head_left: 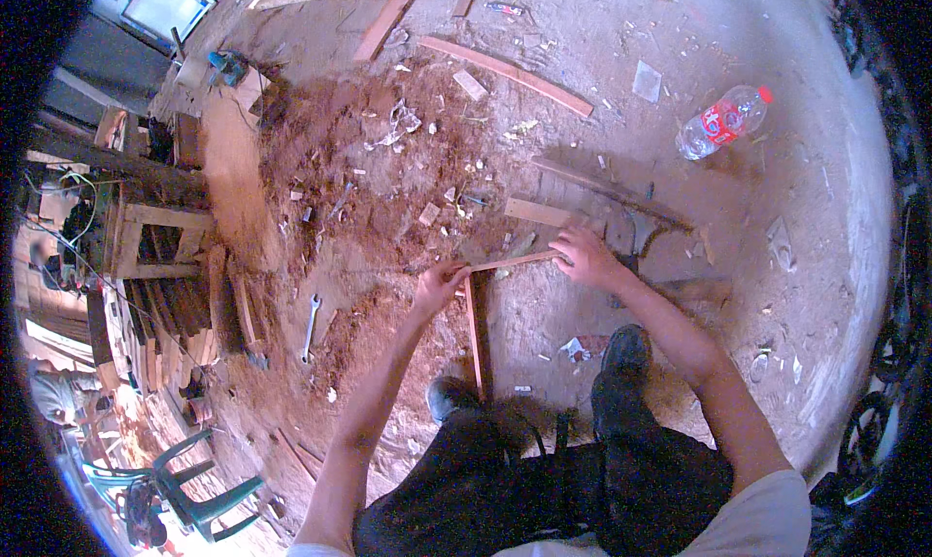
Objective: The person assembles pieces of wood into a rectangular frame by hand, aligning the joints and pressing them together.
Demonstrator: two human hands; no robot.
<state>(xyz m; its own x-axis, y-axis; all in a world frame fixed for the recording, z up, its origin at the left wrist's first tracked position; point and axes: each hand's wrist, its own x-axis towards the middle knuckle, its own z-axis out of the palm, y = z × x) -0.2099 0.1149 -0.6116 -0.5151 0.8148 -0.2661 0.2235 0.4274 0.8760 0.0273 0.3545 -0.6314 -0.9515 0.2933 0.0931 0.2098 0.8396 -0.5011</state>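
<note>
I look straight down at a dusty floor. A thin wooden strip [513,261] lies crosswise between my hands. My left hand [439,285] pinches its left end, and my right hand [581,253] grips its right end. A second long strip [474,332] runs from under the left end down toward my black shoes [625,348]. The two strips meet at a corner near my left hand.
Reddish sawdust [340,149] covers the floor to the left. A spanner [310,326] lies in it. A plastic bottle with a red cap [723,122] lies at upper right. Loose planks [507,73] and offcuts [537,211] lie beyond my hands. A wooden bench frame [155,232] and green plastic chairs [194,489] stand at left.
</note>
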